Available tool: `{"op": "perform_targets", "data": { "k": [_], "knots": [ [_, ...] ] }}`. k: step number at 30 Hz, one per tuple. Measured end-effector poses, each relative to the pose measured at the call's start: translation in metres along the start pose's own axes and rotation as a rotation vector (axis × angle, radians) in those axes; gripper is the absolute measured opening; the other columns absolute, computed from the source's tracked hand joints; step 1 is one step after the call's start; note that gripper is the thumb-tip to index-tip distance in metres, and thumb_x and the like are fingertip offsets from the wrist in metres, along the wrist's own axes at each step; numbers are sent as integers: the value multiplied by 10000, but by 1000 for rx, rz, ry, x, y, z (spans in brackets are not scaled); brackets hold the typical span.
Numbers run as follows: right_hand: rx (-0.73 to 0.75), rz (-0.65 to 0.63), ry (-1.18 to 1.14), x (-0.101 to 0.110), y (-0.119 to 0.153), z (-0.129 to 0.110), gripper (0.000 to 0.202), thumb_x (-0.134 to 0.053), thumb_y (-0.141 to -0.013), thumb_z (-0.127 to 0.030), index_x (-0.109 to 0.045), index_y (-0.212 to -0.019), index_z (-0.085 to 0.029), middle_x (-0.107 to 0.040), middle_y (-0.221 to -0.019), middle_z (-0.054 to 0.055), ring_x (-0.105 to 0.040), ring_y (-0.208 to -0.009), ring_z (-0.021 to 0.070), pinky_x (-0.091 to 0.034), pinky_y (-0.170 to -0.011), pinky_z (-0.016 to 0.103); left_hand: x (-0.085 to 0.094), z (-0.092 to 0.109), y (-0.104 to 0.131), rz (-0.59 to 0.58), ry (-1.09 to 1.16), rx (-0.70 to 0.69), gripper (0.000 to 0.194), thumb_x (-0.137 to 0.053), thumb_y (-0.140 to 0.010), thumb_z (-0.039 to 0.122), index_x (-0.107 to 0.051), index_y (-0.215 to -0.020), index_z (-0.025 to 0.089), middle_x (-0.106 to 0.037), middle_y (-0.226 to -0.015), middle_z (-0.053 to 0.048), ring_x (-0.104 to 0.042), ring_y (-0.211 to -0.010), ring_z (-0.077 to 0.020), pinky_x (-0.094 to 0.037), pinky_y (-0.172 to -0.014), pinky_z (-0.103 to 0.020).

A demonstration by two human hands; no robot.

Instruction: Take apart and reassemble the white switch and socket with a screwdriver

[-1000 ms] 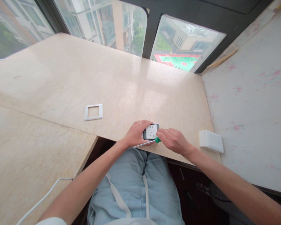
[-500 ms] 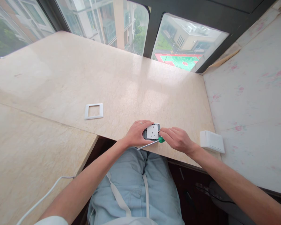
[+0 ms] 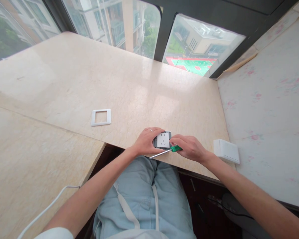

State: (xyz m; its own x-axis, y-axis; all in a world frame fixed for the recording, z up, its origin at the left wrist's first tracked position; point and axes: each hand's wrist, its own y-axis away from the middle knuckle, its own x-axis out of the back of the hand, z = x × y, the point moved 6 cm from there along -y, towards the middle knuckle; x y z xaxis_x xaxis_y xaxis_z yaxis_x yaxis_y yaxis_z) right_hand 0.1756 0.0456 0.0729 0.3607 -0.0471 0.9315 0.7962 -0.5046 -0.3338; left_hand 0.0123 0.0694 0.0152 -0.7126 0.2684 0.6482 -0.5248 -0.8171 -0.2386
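Note:
A white socket module with a grey frame [image 3: 162,140] rests near the counter's front edge, its slotted face up. My left hand [image 3: 147,141] is wrapped round its left side, thumb below and fingers above. My right hand [image 3: 189,147] is closed on a screwdriver with a green handle [image 3: 175,148]; the metal shaft points left and down, past the socket's lower edge. The right fingertips are at the socket's right side. Whether they also pinch something small there is too small to tell.
A white square frame [image 3: 101,117] lies on the stone counter [image 3: 129,89] to the left. A white switch box [image 3: 226,151] stands at the right by the papered wall [image 3: 271,116]. A white cable [image 3: 47,209] runs along the lower left.
The screwdriver has shifted slightly right, and more of its green handle shows under my right hand. My left hand keeps its hold on the socket module.

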Motion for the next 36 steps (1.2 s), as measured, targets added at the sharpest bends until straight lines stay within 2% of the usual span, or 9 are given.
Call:
{"op": "perform_targets", "data": {
  "k": [5, 9, 15, 19, 22, 26, 29, 36],
  "knots": [
    [-109, 43, -91, -4, 4, 5, 158, -554, -918, -156, -568, -1060, -223, -746, -932, 55, -717, -778, 180, -510, -603, 262, -1, -2, 0, -20, 25, -24, 853, -800, -671, 621, -528, -1372, 216, -607, -1387, -128, -561, -1287, -332, -394, -1088, -448],
    [-189, 53, -100, -4, 6, 10, 198, -566, -899, -159, -580, -1082, -233, -735, -1001, 80, -723, -837, 208, -545, -632, 286, 1, -1, 0, -34, 32, -6, 833, -818, -660, 580, -534, -1367, 242, -608, -1388, -115, -563, -1285, -332, -394, -1088, -450],
    [-291, 93, -224, -1, 5, 14, 189, -583, -918, -183, -618, -1094, -244, -735, -1059, 84, -719, -934, 220, -576, -757, 322, 0, -1, 0, 2, 20, -15, 820, -839, -651, 535, -540, -1353, 236, -624, -1364, -111, -574, -1274, -324, -403, -1086, -446],
    [-500, 167, -364, 5, 8, 22, 91, -622, -925, -272, -650, -1006, -244, -744, -936, 53, -715, -837, 203, -570, -754, 323, 1, 0, -1, -14, 16, -20, 848, -810, -670, 620, -525, -1371, 238, -611, -1374, -119, -560, -1287, -337, -400, -1092, -466],
    [-593, 117, -400, 4, 10, 26, 120, -649, -911, -321, -667, -994, -236, -746, -918, 54, -707, -809, 205, -557, -746, 328, 2, 1, -1, -21, 19, -8, 851, -781, -686, 664, -515, -1374, 240, -611, -1369, -124, -563, -1274, -340, -404, -1086, -479],
    [-549, 36, -389, -1, 7, 25, 86, -629, -919, -298, -670, -910, -223, -729, -866, 48, -675, -776, 189, -515, -714, 308, 1, 3, -1, -9, 7, 0, 791, -764, -718, 612, -515, -1361, 225, -608, -1369, -133, -565, -1266, -345, -404, -1083, -488],
    [-561, -18, -396, -8, 3, 29, 138, -616, -921, -284, -650, -807, -213, -705, -806, 37, -642, -732, 176, -477, -678, 298, 1, 4, -2, -8, 11, 15, 756, -762, -720, 597, -525, -1336, 228, -613, -1355, -129, -574, -1247, -341, -410, -1075, -486],
    [-775, -74, -540, -16, 6, 42, 155, -680, -877, -343, -678, -826, -197, -674, -722, 7, -600, -621, 148, -452, -596, 282, 2, 6, -4, -50, 17, 32, 717, -734, -752, 596, -508, -1341, 255, -622, -1331, -99, -565, -1246, -329, -387, -1083, -481]
  ]
}}
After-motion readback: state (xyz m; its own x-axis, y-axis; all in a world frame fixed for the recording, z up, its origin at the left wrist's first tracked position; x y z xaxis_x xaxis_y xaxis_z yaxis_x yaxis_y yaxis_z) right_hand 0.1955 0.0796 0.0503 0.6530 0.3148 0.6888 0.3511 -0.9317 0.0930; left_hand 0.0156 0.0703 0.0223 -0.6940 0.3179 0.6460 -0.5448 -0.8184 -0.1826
